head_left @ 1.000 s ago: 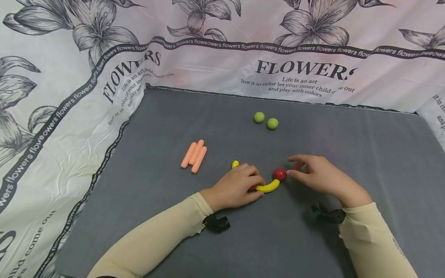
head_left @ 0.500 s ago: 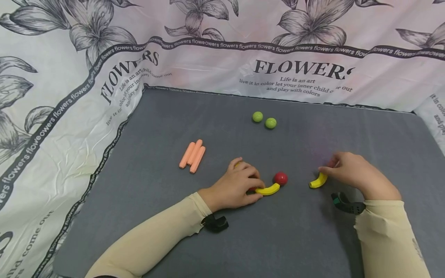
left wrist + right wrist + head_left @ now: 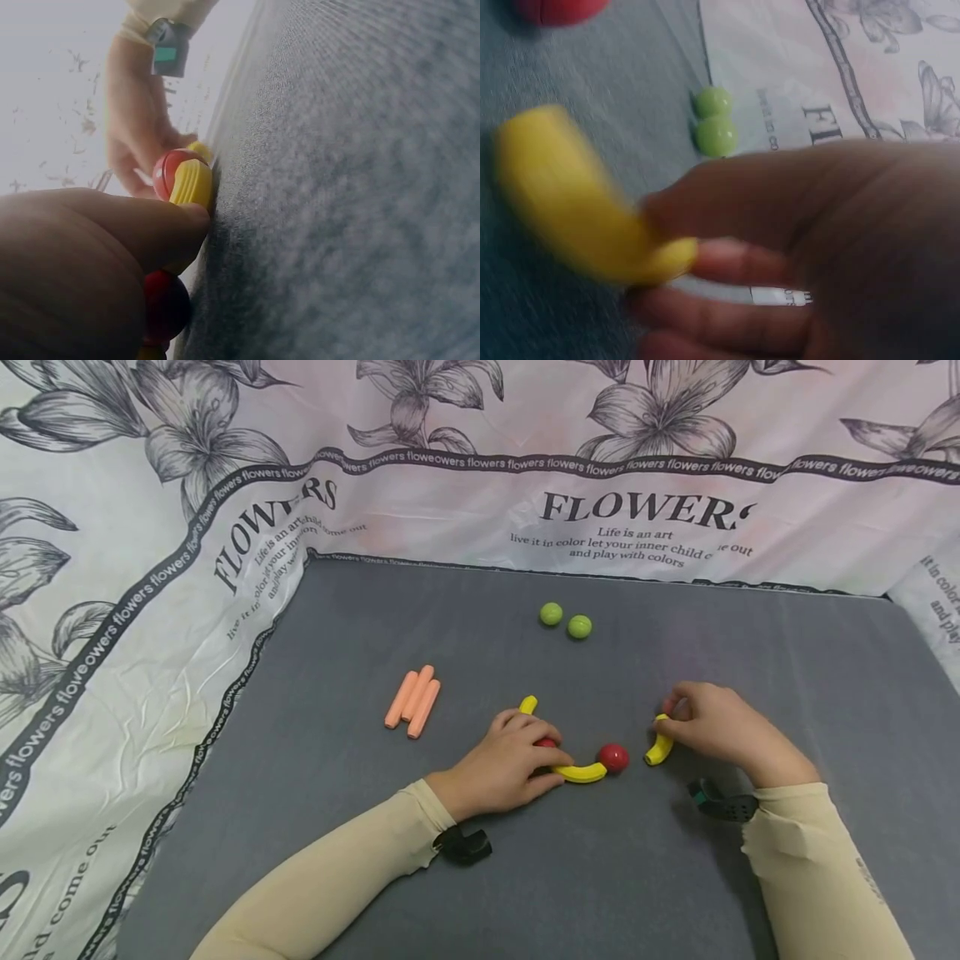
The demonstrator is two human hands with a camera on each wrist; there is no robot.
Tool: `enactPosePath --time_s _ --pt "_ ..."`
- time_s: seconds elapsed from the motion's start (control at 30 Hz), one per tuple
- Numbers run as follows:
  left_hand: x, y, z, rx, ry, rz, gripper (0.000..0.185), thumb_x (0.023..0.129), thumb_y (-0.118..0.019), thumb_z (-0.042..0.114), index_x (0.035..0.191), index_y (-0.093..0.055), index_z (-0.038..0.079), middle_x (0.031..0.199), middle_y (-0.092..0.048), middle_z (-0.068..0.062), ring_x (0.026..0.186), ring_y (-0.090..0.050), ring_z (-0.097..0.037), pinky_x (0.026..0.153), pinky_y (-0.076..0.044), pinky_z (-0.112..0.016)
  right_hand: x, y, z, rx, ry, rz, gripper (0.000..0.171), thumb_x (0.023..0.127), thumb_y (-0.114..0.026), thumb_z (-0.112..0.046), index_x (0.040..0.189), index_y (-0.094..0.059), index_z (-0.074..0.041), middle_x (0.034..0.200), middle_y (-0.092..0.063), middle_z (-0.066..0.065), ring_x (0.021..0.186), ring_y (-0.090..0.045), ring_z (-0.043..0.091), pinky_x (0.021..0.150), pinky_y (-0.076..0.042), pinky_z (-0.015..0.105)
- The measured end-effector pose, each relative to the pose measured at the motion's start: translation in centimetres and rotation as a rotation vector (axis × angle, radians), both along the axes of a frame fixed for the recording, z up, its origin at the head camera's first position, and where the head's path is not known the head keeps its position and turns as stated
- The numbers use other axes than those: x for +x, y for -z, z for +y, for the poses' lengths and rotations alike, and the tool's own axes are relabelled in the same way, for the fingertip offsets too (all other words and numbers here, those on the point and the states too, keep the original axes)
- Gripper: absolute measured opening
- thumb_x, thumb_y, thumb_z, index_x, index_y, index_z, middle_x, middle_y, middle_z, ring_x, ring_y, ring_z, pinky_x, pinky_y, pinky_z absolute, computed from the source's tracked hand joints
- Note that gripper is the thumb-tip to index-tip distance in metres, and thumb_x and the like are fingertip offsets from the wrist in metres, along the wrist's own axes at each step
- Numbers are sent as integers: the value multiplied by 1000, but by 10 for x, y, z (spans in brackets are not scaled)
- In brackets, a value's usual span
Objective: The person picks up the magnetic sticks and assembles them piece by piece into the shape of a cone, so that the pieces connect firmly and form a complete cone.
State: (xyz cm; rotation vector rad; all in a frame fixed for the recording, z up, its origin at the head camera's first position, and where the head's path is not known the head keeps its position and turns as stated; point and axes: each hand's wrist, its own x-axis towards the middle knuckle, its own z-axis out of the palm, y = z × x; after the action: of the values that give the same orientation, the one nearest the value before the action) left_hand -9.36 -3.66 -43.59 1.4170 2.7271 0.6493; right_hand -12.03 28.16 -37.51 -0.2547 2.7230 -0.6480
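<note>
While the left hand [image 3: 506,766] stays pressed on the curved yellow plastic chain [image 3: 579,772] with its red ball [image 3: 613,757], the right hand [image 3: 712,727] has pinched a loose yellow curved piece [image 3: 660,748]. It now sits closer, just right of that ball on the grey mat [image 3: 675,877], so joining looks near.

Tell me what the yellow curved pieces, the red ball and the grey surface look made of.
Yellow curved piece: likely smooth plastic, even colour, faintly ribbed end. Red ball: glossy, with a highlight, probably plastic or painted. Grey surface: matte, felt-like fabric with fine fuzzy grain.

Head overhead; wrists close, sharing red ball [image 3: 613,757].
</note>
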Motion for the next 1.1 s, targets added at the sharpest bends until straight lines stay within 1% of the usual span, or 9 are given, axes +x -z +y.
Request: enactPosePath --time_s 0.2,0.3,0.6,0.7,0.77,0.8,0.93,1.0,1.1 --pt "-2 2 0 18 -2 -10 22 102 -71 35 122 -78 30 127 -65 5 124 -54 -17 117 -31 -50 0 2 -16 -104 29 108 23 97 -75 -22 108 -68 -4 89 -76 4 72 -61 18 65 -49 35" --pt "-2 2 0 32 1 -13 21 101 -72 34 121 -78 29 126 -65 5 124 -54 -17 117 -31 -49 1 3 -21 -135 32 134 22 97 -75 -22 109 -68 -5 91 -76 4 74 -63 18 65 -50 35" --pt "-2 2 -1 53 17 -21 19 100 -72 31 117 -77 25 125 -64 3 124 -53 -20 117 -31 -50 1 11 -29 -146 -29 74 18 98 -74 -19 110 -69 -6 89 -75 2 73 -63 18 64 -51 34" --pt "-3 3 0 85 -3 -45 21 100 -71 34 119 -76 24 132 -62 -1 128 -52 -22 118 -31 -51 2 14 -31 -165 -42 69 19 98 -74 -19 111 -70 -6 89 -74 1 73 -63 17 64 -51 34" --pt "-5 3 0 148 -65 -87 27 101 -71 35 123 -74 19 137 -59 -6 131 -51 -25 117 -33 -52 3 16 -33 -178 -52 71 19 99 -74 -20 111 -70 -6 89 -74 1 72 -62 16 64 -51 33" --pt "-6 3 -1 190 -115 -114 30 101 -70 34 126 -73 17 139 -58 -8 131 -51 -27 116 -36 -52 3 17 -34 -183 -57 73 19 99 -74 -20 111 -71 -6 89 -74 1 72 -62 16 64 -51 33" --pt "-14 4 -4 355 -383 -235 37 102 -68 27 133 -67 8 132 -59 -10 119 -54 -26 104 -42 -47 3 19 -40 -199 -66 79 18 99 -74 -21 111 -71 -7 88 -73 -1 72 -62 15 64 -50 32" --pt "-18 6 -6 373 -483 -268 34 102 -68 26 132 -68 8 122 -62 -7 108 -55 -23 96 -40 -45 3 21 -44 -206 -71 85 18 99 -74 -21 111 -71 -8 87 -73 -2 72 -61 15 64 -50 31" --pt "-22 8 -7 335 -531 -274 29 102 -67 26 127 -71 11 110 -64 -3 97 -55 -20 87 -35 -43 3 24 -49 -226 -82 96 17 99 -74 -21 110 -72 -9 86 -73 -2 71 -61 14 64 -49 30"
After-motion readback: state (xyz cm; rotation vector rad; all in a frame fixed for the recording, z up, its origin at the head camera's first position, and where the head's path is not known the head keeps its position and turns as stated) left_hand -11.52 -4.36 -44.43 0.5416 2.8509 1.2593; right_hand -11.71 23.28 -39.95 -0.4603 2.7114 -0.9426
